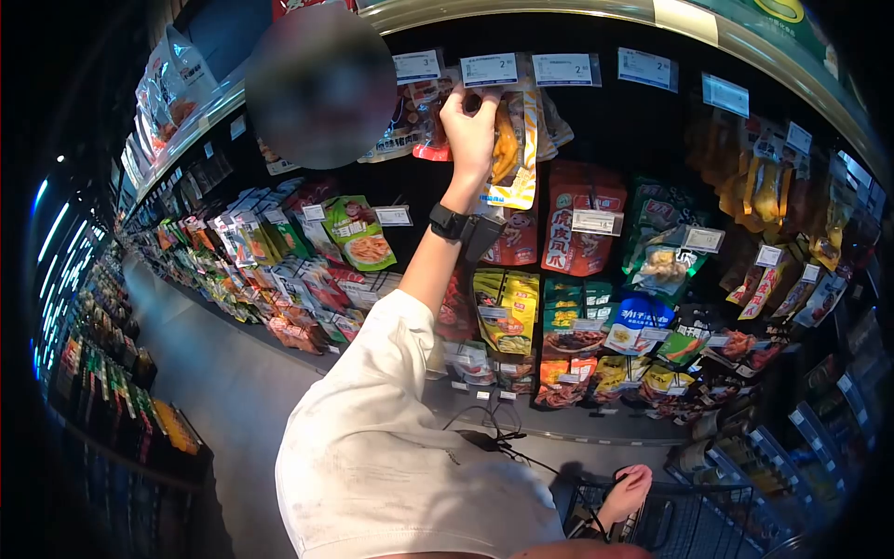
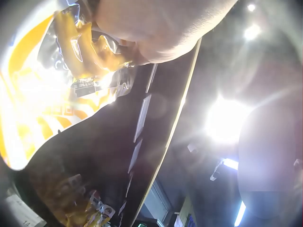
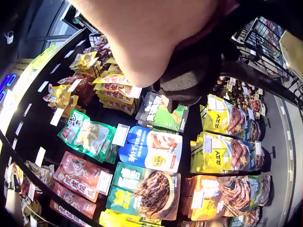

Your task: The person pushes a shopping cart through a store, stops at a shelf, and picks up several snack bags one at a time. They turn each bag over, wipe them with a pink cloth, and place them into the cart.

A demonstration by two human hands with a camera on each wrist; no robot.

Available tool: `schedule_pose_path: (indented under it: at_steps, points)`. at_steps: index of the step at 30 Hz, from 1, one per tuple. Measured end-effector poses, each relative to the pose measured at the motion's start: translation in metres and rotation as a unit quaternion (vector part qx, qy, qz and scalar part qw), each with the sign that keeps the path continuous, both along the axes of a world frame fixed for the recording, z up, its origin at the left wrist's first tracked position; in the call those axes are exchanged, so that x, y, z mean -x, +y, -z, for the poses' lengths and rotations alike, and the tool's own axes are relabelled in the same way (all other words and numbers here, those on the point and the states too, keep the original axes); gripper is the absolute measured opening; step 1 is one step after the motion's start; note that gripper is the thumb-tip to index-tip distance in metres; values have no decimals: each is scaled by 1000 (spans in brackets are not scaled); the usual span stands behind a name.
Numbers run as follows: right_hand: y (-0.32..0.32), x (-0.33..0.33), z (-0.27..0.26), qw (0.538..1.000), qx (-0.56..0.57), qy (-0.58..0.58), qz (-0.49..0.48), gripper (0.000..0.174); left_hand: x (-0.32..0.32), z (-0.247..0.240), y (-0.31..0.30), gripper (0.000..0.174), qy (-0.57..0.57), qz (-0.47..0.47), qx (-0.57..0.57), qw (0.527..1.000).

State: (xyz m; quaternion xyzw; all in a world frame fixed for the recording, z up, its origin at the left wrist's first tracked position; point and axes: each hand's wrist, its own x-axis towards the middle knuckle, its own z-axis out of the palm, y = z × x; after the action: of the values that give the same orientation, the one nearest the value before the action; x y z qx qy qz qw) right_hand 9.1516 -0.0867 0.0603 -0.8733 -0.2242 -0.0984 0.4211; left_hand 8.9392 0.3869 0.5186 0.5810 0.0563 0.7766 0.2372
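My left hand (image 1: 468,132) reaches up to the top shelf row in the head view. Its thumb and fingers pinch the upper edge of a clear-fronted snack bag (image 1: 510,158) with orange and white stripes, which hangs just under a price tag (image 1: 489,69). In the left wrist view, part of that hand (image 2: 151,28) overlaps the top of the shiny striped bag (image 2: 35,123). Down at the lower right, my right hand (image 1: 626,496) is held over a wire shopping cart (image 1: 717,508), its fingers loosely bent around nothing visible.
Red snack bags (image 1: 582,219), a blue bag (image 1: 638,324) and green bags (image 1: 666,233) hang in rows below. Price tags (image 1: 647,69) line the shelf edge above. Black cables (image 1: 494,419) run beside the shirt. Another shelf (image 1: 121,391) stands across the aisle at left.
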Motion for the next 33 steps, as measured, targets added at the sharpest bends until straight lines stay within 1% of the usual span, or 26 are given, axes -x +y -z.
schedule_pose_path:
  at_steps: [2, 5, 8, 9, 13, 15, 17, 18, 20, 21, 24, 25, 26, 28, 29, 31, 32, 33]
  points:
    - [1, 2, -3, 1000, -6, -3, 3, 26, 0, 0, 4, 11, 5, -22, 10, 1000]
    - [1, 3, -4, 1000, -8, -4, 5, 26, -3, 1, 7, 13, 0, 3, 67, 998]
    - [1, 3, -3, 1000, -5, 2, 1, 26, -5, 7, 27, 17, 31, -61, 26, 997]
    - [2, 2, -3, 1000, -4, 4, -1, 26, -5, 7, 30, 17, 43, -102, 14, 994]
    - [2, 0, -1, 999, -20, 38, -12, 25, -10, 8, 46, 16, 70, -173, -27, 982]
    - [2, 0, 1, 998, -28, 51, -15, 25, -11, 8, 42, 16, 70, -191, -40, 978]
    - [2, -4, 10, 1000, -25, 0, -15, 25, -14, 7, 30, 17, 81, -193, -56, 976]
    - [3, -6, 15, 999, -25, -25, -15, 26, -14, 9, 27, 22, 99, -215, -53, 970]
    - [3, -10, 26, 998, -48, -13, -27, 25, -12, 14, 16, 32, 137, -257, -49, 955]
    - [3, -11, 27, 998, -48, -15, -27, 25, -12, 14, -1, 41, 160, -245, -18, 956]
    - [2, -5, 13, 999, -34, 29, -18, 24, -12, 29, -11, 51, 161, -319, -51, 933]
    - [3, -2, 2, 998, -34, 48, -10, 25, -12, 36, -14, 58, 170, -298, -26, 939]
    - [4, 1, -6, 997, -32, 67, -1, 26, -11, 42, -13, 59, 173, -320, -48, 930]
    - [4, -1, 2, 999, -23, 17, 19, 24, -7, 56, -21, 58, 188, -322, -47, 927]
    - [4, -1, 1, 999, -26, 33, 5, 23, -6, 62, -30, 57, 195, -309, -24, 930]
    - [2, -6, 3, 994, -31, 99, -25, 22, 2, 74, -40, 52, 205, -351, -97, 909]
    - [6, 4, -34, 970, -68, 228, -56, 25, 4, 78, -55, 50, 203, -331, -103, 916]
    - [4, 5, -25, 976, -107, 185, -48, 29, 1, 87, -68, 44, 152, -195, -44, 968]
